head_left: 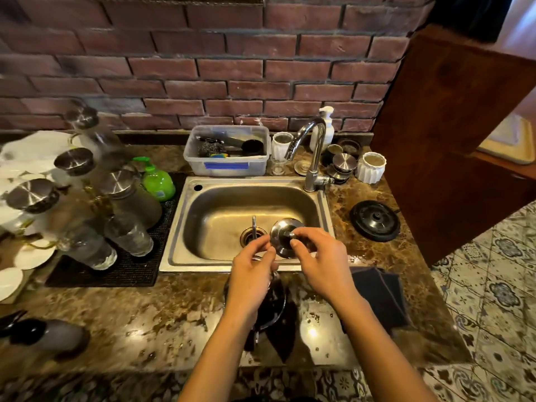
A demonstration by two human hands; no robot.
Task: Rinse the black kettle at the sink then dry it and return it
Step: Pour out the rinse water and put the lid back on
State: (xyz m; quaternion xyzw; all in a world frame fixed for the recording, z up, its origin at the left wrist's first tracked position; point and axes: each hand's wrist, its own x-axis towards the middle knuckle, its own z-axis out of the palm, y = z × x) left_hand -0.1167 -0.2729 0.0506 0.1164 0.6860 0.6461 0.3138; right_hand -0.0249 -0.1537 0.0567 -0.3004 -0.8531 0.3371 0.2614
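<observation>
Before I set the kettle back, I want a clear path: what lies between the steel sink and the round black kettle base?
In the head view, only bare brown marble counter lies between sink and base.

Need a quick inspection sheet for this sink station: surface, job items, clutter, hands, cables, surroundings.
Surface: brown marble counter, wet spots near the front edge; steel sink, no water running from the tap.
Job's things: black kettle below the hands on the counter, mostly hidden; steel lid over the sink; round black base right of the sink.
Clutter: glass bottles on a mat, green soap bottle, plastic tub, dark cloth.
Grippers: right hand pinches the lid knob; left hand fingers beside the lid.
Cables: nothing seen.
Surroundings: brick wall, patterned tile floor.
</observation>
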